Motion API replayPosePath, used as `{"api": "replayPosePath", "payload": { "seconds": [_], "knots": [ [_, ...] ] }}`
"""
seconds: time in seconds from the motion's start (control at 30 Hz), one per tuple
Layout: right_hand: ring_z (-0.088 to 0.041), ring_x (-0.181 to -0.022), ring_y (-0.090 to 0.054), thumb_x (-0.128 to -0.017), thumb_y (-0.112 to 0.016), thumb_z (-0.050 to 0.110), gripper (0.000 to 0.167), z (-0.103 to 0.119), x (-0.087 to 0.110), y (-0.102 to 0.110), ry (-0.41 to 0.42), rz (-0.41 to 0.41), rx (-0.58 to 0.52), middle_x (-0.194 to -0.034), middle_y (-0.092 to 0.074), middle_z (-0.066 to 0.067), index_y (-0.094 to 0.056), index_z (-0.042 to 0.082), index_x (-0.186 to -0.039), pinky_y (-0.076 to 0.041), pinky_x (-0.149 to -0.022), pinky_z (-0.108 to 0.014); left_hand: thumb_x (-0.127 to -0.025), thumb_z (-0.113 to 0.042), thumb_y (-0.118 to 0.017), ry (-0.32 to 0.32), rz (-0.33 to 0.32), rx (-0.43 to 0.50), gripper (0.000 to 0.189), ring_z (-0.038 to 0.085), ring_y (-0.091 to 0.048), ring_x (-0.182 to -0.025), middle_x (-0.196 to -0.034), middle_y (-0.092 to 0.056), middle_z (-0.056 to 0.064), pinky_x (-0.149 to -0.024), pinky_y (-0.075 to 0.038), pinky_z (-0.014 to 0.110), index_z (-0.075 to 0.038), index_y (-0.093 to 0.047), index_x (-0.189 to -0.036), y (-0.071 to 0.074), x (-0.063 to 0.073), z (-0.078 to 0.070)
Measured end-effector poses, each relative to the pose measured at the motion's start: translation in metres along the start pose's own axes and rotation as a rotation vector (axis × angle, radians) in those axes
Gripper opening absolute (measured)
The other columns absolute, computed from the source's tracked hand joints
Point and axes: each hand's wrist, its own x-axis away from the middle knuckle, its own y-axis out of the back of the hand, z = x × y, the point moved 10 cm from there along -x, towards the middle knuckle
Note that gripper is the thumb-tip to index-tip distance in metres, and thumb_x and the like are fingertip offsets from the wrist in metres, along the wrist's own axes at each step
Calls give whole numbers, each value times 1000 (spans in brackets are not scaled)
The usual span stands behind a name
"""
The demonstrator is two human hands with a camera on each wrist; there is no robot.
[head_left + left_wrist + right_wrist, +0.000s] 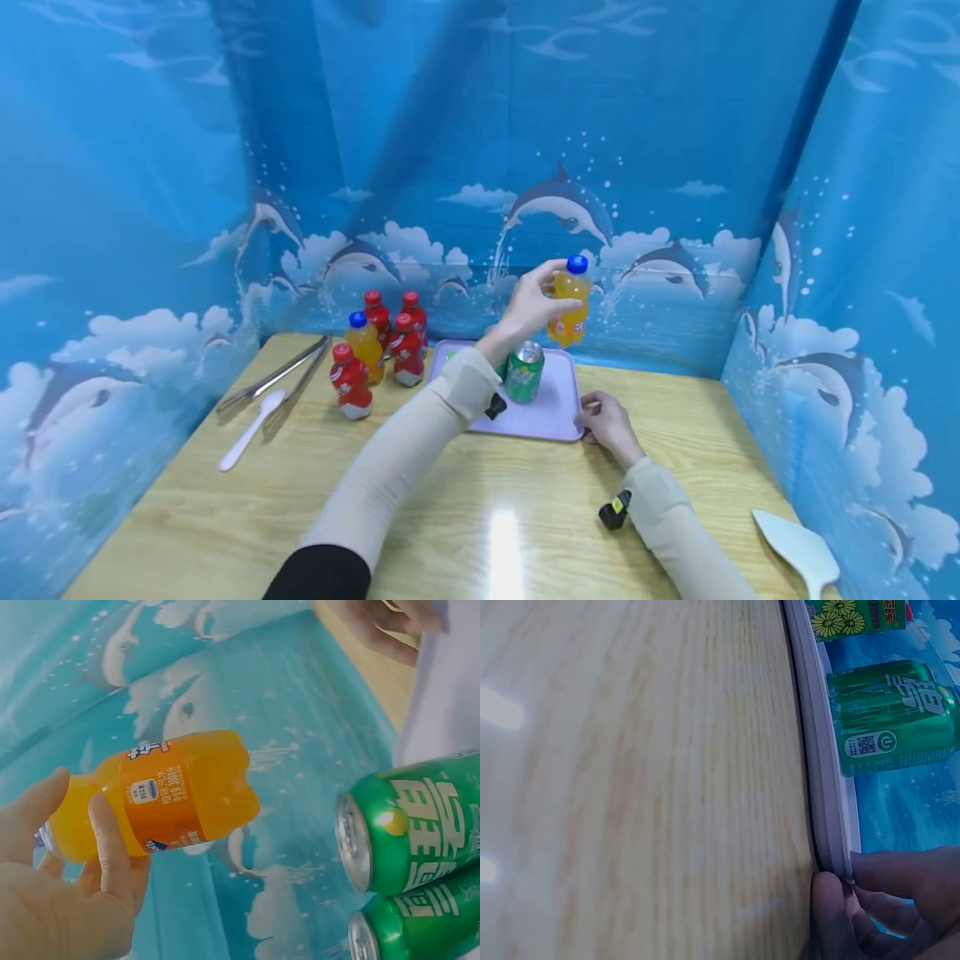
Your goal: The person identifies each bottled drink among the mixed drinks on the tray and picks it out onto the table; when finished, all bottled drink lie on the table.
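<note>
My left hand (pixel 531 302) grips a small bottle of orange soda (pixel 572 293) with a blue cap, held up above the back right of a light purple tray (pixel 558 400). In the left wrist view the bottle lies across the picture, fingers and thumb round its neck end. A green soda can (pixel 525 373) stands on the tray, with a second green can (pixel 431 919) right beside it. Part of a green carton with yellow flowers (pixel 855 619) shows in the right wrist view. My right hand (pixel 611 425) pinches the tray's rim near its front right corner.
Several red bottles (pixel 351 383) and another orange soda bottle (pixel 365 348) stand left of the tray. Metal tongs (pixel 277 375) and a white spoon (pixel 251 431) lie further left. A white spatula (pixel 798 546) is at the front right. Dolphin-printed sheets (pixel 450 125) wall the table.
</note>
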Motion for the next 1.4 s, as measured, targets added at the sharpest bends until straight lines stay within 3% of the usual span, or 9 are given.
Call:
{"api": "replayPosePath", "payload": {
  "seconds": [0.27, 0.47, 0.93, 1.13, 1.4],
  "knots": [
    [-17, -73, -66, -96, -67, 0, 41, 3, 1, 0, -8, 7, 7, -100, -65, -17, -58, -5, -136, -61, -60, -26, -96, -25, -78, -55, 18, 45, 63, 24, -63, -128, -142, -66, 5, -96, -62, 44, -28, -51, -152, 13, 11, -16],
    [-16, -69, -66, -95, -68, -1, 42, 3, -1, -1, 0, 7, 10, -98, -67, -16, -58, -5, -135, -61, -59, -27, -96, -26, -79, -97, 21, 77, 61, 24, -64, -127, -142, -67, 6, -96, -62, 48, -26, -54, -151, 23, 20, -28],
    [-15, -72, -67, -96, -67, -2, 40, 2, 1, -4, 10, 5, 10, -98, -67, -17, -57, -5, -135, -61, -59, -27, -93, -23, -82, -69, 17, 64, 62, 26, -64, -128, -142, -67, 7, -92, -64, 48, -27, -56, -149, 51, 42, -30],
    [-16, -74, -67, -97, -67, 1, 40, 2, 3, -3, -2, 9, 22, -101, -66, -18, -57, -5, -135, -62, -60, -26, -92, -24, -82, -62, -10, 25, 62, 24, -63, -130, -142, -67, 4, -101, -60, 53, -28, -56, -148, 68, 56, -29],
    [-15, -71, -66, -97, -67, 1, 41, 2, 0, -1, 8, 13, 5, -100, -66, -19, -56, -6, -135, -61, -59, -26, -91, -26, -84, -79, -95, -29, 59, 26, -60, -131, -138, -68, 3, -113, -49, 63, -27, -58, -143, 94, 82, -33]
  ]
}}
